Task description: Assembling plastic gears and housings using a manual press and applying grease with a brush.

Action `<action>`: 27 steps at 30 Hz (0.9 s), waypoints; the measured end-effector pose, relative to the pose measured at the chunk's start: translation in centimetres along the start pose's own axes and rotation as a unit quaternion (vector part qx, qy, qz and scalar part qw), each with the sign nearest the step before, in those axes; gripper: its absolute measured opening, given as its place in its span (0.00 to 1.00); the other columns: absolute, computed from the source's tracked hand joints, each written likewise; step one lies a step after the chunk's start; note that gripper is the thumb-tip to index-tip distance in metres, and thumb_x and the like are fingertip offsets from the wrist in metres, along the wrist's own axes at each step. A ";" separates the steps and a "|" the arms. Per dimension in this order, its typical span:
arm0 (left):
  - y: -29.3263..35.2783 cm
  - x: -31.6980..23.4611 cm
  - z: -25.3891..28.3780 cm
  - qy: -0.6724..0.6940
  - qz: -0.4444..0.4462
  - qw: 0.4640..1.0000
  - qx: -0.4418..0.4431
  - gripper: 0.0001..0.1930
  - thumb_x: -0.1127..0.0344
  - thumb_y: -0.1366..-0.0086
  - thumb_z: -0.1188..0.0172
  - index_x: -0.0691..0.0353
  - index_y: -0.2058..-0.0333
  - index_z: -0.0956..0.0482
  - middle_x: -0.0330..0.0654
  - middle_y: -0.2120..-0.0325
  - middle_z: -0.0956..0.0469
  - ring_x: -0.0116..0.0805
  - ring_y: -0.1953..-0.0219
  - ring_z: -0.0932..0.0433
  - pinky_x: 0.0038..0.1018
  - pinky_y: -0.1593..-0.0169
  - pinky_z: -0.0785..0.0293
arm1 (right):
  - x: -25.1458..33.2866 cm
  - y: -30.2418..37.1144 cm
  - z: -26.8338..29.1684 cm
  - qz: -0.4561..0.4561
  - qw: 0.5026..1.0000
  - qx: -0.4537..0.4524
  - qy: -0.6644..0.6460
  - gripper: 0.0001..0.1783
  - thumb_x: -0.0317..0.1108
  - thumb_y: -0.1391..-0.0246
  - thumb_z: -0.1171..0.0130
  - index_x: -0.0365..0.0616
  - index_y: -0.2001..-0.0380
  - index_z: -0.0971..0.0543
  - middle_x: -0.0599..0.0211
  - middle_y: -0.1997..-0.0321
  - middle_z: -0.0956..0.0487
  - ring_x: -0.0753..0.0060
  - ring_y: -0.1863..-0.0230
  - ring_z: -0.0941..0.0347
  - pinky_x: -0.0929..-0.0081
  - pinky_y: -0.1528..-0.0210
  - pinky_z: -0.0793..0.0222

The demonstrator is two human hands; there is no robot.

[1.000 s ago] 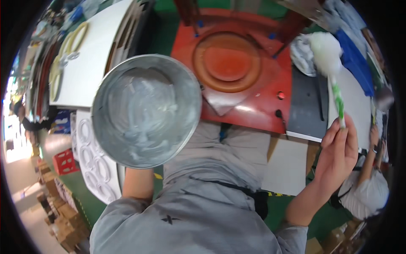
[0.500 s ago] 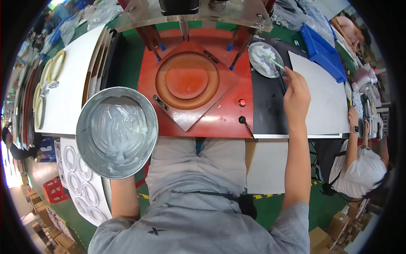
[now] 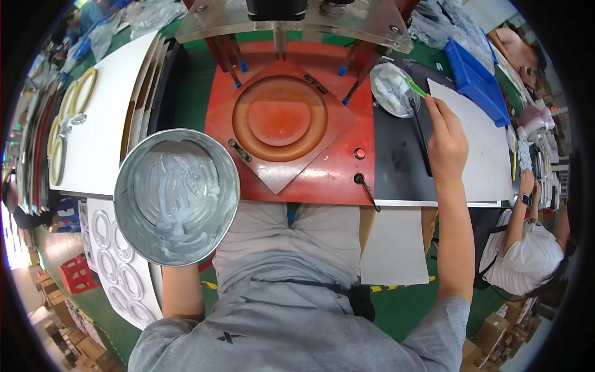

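One metal bowl (image 3: 128, 197) at left, probably stiff, slippery with white paste (image 3: 175, 217) and best held outside, is hiding the left hand, grip untellable; by a dish (image 3: 400, 114), the right hand (image 3: 449, 146) is pinching a likely lightweight green stick (image 3: 416, 89).

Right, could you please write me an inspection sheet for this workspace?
Surface: red base, with a dark mat and white sheet to its right.
Job's things: metal bowl, smeared white inside; green tool reaching over a dish of white matter, contact unclear; round mould on the base.
Clutter: blue tray, clear plastic bags.
Hands: right hand grips the green tool; left hand hidden behind the bowl.
Cables: thin black piece at the base's front edge; cord or lever, unclear.
Surroundings: person in white at right, red crate at left.
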State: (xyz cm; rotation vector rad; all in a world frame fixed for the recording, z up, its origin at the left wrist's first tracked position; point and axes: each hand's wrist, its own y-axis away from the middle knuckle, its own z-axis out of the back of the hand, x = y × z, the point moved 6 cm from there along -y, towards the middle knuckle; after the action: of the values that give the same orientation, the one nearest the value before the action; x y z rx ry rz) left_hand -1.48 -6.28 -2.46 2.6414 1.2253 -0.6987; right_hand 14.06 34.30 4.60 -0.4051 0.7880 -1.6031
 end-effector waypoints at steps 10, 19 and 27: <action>0.0 -0.1 0.1 0.018 -0.014 0.999 -0.038 0.36 0.41 0.26 0.48 0.58 0.29 0.38 0.59 0.28 0.42 0.66 0.27 0.43 0.59 0.31 0.35 | -0.1 0.9 2.3 -0.044 0.996 -0.077 -0.021 0.25 0.12 0.48 0.44 0.41 0.48 0.15 0.57 0.51 0.15 0.57 0.51 0.16 0.66 0.49 0.21; 0.0 0.1 -0.1 -0.038 -0.106 0.958 -0.265 0.33 0.43 0.27 0.46 0.57 0.32 0.34 0.59 0.31 0.37 0.63 0.30 0.37 0.54 0.29 0.34 | -1.1 3.3 -0.3 -0.087 0.995 -0.037 -0.042 0.23 0.12 0.47 0.43 0.42 0.50 0.15 0.57 0.52 0.15 0.56 0.51 0.17 0.65 0.48 0.21; -0.2 0.0 0.6 0.057 -0.033 0.998 -0.026 0.33 0.42 0.26 0.47 0.56 0.31 0.35 0.59 0.30 0.38 0.64 0.29 0.38 0.55 0.28 0.36 | -1.6 3.8 0.0 -0.139 0.984 -0.078 -0.082 0.20 0.13 0.42 0.43 0.41 0.50 0.15 0.57 0.52 0.15 0.58 0.52 0.16 0.68 0.50 0.21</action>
State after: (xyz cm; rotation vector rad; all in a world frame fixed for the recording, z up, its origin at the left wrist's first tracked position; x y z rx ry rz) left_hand -1.83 -6.33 -3.00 2.6425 1.3454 -0.5244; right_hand 17.10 35.76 2.25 -0.7789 0.7579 -1.7451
